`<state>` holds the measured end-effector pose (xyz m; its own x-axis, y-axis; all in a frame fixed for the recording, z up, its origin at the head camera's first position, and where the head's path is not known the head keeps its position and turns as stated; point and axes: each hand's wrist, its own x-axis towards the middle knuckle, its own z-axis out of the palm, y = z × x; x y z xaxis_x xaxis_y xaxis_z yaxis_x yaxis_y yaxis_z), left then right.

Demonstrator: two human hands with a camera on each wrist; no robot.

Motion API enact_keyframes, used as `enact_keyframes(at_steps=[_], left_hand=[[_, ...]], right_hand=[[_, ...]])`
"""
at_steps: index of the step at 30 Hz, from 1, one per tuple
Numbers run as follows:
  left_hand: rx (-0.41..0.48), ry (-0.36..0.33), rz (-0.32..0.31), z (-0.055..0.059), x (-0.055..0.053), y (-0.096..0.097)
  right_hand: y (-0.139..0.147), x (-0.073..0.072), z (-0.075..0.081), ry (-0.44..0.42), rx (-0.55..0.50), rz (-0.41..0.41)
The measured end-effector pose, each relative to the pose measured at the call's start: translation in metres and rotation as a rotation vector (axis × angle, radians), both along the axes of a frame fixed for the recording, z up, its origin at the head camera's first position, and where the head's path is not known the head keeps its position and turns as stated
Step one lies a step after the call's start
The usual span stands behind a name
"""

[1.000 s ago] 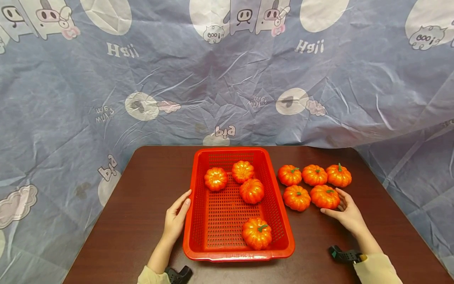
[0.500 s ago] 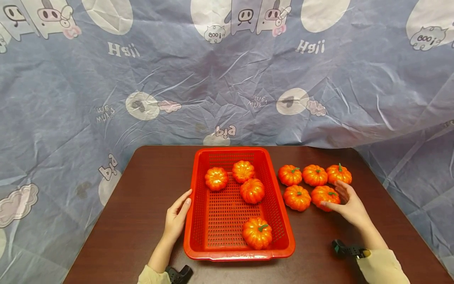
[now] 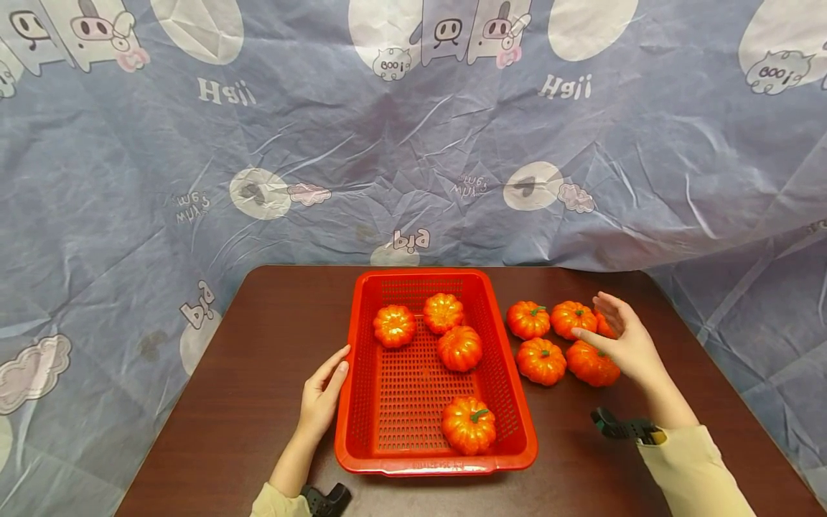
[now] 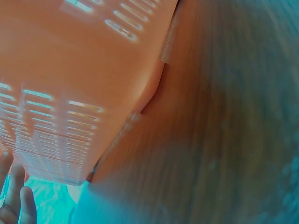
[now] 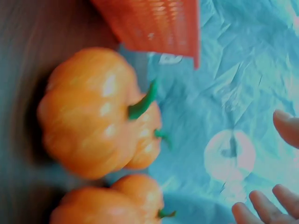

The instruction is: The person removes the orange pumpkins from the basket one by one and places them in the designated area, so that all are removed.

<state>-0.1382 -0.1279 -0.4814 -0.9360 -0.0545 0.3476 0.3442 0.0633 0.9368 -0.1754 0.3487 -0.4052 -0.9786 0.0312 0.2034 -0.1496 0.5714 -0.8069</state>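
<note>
A red plastic basket [image 3: 423, 459] with slotted walls stands mid-table, several small orange pumpkins inside it. One basket pumpkin [image 3: 468, 425] near the front shows its green stem. My left hand [image 3: 321, 393] rests against the basket's left rim, fingers extended; in the left wrist view the fingertips [image 4: 17, 177] show beside the slotted wall. To the right of the basket, more pumpkins sit in two rows. Above them hovers my right hand [image 3: 625, 348], fingers spread and holding nothing. It partly hides the back-right pumpkin [image 3: 605, 327] and overlaps the front-right pumpkin [image 3: 592, 364].
Nearest the basket's right wall are a back pumpkin [image 3: 528, 320] and a front pumpkin [image 3: 541, 361]. The dark wooden table [image 3: 258, 337] ends at a printed blue-grey cloth [image 3: 362, 143] hanging behind. Black straps with devices sit at both wrists.
My right hand has come off the front-right pumpkin, lifting and moving toward the back row. That pumpkin stays in its spot. The left hand and basket hold still.
</note>
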Motion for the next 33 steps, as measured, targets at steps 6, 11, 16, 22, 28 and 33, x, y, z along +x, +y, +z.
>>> enact_keyframes(at_steps=[6, 11, 16, 22, 28, 33], left_hand=[[-0.013, 0.001, 0.006, 0.001, 0.000, 0.000], [-0.006, 0.004, -0.004, 0.002, 0.001, 0.000], [0.000, 0.003, -0.001, 0.002, 0.000, 0.000], [-0.001, -0.007, 0.003, 0.001, 0.001, 0.000], [0.001, -0.011, 0.002, 0.001, 0.001, 0.000], [-0.002, -0.011, 0.002, 0.001, 0.001, 0.000]], right_hand=[[-0.021, -0.007, 0.016, 0.006, -0.058, 0.057], [-0.036, -0.012, 0.023, -0.009, -0.094, 0.087], [-0.054, -0.017, 0.031, -0.012, -0.161, 0.126], [-0.078, -0.021, 0.038, -0.015, -0.223, 0.189], [-0.099, -0.026, 0.039, -0.045, -0.278, 0.238], [-0.119, -0.030, 0.037, -0.055, -0.303, 0.276]])
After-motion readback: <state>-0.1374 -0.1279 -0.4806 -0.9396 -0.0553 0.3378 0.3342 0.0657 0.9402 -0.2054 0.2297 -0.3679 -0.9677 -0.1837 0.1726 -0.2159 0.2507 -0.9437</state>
